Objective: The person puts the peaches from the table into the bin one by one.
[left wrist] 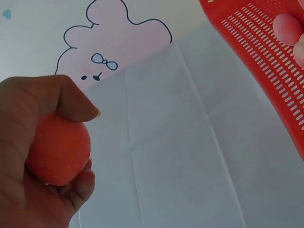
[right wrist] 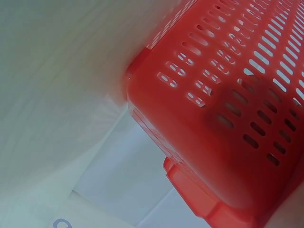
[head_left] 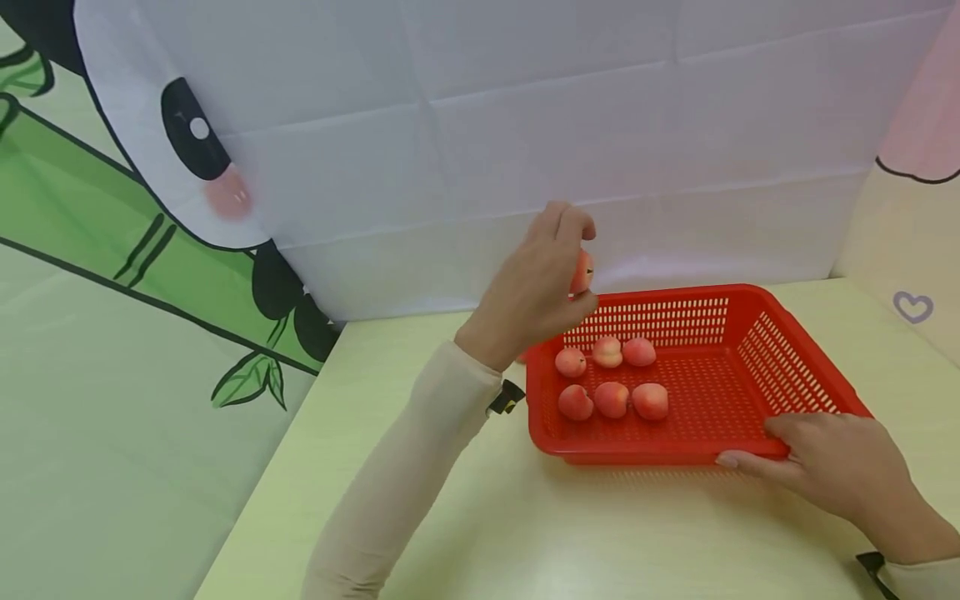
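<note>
My left hand holds a peach, raised over the back left corner of the red plastic basket. In the left wrist view the fingers and thumb curl round this orange-red peach. Several peaches lie in two rows in the basket's left half, among them a front-row peach and a back-row peach. At the basket's front right corner my right hand grips the rim, thumb outside and fingers over the inner side. The right wrist view shows the slotted basket wall close up.
The basket stands on a pale yellow table. Behind it hangs a white cloth with a printed cartoon panda, bamboo at the left and a pink figure at the other side. Black wrist straps sit at the sleeves.
</note>
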Demonstrator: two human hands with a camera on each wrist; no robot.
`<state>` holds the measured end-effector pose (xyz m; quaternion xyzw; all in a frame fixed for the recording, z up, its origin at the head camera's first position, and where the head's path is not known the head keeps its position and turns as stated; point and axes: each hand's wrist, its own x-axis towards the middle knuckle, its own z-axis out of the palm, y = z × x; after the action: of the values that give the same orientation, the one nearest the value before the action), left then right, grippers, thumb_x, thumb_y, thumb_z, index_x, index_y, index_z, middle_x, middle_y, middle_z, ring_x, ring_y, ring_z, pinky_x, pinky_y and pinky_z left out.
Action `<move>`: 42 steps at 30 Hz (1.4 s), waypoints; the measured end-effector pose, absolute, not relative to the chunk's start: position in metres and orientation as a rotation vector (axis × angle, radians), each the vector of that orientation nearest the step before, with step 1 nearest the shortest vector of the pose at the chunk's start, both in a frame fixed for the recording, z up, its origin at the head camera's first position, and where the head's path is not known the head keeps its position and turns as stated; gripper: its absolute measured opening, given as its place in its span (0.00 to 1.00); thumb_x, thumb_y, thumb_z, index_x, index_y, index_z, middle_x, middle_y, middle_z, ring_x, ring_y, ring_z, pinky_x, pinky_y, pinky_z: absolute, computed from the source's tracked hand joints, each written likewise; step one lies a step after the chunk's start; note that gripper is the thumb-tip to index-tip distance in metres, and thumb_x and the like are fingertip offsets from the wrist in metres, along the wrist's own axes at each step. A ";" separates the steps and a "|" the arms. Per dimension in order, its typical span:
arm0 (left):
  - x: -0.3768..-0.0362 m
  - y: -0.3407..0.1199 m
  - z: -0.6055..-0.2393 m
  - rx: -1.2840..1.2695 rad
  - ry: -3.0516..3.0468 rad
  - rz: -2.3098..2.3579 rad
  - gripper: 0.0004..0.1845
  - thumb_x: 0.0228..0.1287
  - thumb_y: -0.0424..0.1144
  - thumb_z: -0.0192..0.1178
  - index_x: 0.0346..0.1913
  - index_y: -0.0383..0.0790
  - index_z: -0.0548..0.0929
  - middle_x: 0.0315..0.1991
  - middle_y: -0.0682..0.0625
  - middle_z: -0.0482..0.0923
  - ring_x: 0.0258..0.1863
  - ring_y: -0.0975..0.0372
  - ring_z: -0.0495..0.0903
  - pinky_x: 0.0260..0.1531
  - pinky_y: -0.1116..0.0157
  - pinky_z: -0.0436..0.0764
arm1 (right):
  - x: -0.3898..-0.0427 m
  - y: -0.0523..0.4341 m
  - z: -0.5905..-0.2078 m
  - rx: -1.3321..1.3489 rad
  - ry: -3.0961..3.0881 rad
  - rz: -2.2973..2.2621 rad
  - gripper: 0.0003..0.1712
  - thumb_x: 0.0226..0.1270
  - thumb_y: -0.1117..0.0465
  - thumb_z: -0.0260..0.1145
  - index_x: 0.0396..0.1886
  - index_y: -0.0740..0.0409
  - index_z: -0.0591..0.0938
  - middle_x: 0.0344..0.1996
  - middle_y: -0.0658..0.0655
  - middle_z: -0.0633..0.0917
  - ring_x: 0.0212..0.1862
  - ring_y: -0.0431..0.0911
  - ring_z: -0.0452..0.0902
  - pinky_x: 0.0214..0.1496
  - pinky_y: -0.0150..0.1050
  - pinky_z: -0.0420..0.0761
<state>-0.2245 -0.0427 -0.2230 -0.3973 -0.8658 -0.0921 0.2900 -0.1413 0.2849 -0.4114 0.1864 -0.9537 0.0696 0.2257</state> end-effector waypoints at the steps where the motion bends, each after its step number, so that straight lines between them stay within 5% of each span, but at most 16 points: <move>1: -0.225 -0.039 -0.220 -1.071 -2.319 -0.182 0.22 0.58 0.31 0.61 0.56 0.34 0.71 0.51 0.43 0.71 0.51 0.53 0.70 0.56 0.66 0.72 | -0.141 0.285 -0.411 0.514 -2.629 0.191 0.39 0.53 0.22 0.73 0.15 0.41 0.63 0.12 0.39 0.58 0.18 0.35 0.53 0.24 0.36 0.54; 15: -0.249 0.008 -0.197 -1.176 -2.544 -0.024 0.24 0.66 0.41 0.65 0.61 0.40 0.70 0.55 0.51 0.72 0.48 0.62 0.72 0.46 0.72 0.74 | -0.142 0.286 -0.412 0.504 -2.646 0.171 0.38 0.53 0.21 0.72 0.16 0.41 0.65 0.12 0.39 0.59 0.18 0.36 0.54 0.24 0.36 0.55; 27: -0.287 0.073 -0.256 -1.341 -2.719 0.172 0.11 0.74 0.34 0.54 0.55 0.45 0.75 0.51 0.52 0.68 0.32 0.65 0.71 0.34 0.72 0.71 | -0.139 0.291 -0.418 0.478 -2.655 0.178 0.37 0.53 0.22 0.74 0.15 0.40 0.65 0.12 0.39 0.59 0.18 0.36 0.54 0.24 0.36 0.56; 37: -0.314 0.108 -0.288 -1.190 -2.845 0.396 0.18 0.80 0.41 0.53 0.67 0.52 0.78 0.56 0.58 0.75 0.44 0.67 0.71 0.47 0.70 0.73 | -0.147 0.296 -0.418 0.482 -2.665 0.189 0.36 0.54 0.22 0.74 0.16 0.40 0.66 0.13 0.39 0.60 0.19 0.36 0.55 0.25 0.36 0.56; 42: -0.325 0.117 -0.304 -1.151 -2.898 0.340 0.16 0.80 0.40 0.52 0.65 0.52 0.78 0.47 0.59 0.77 0.40 0.67 0.70 0.41 0.70 0.70 | -0.152 0.299 -0.418 0.497 -2.656 0.199 0.37 0.54 0.23 0.74 0.15 0.40 0.65 0.12 0.39 0.59 0.19 0.35 0.53 0.25 0.36 0.54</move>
<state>-0.3248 0.1169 -0.3036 -0.3670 -0.9239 0.1085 0.0026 -0.1522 0.2986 -0.4184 0.1793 -0.9574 0.0717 0.2146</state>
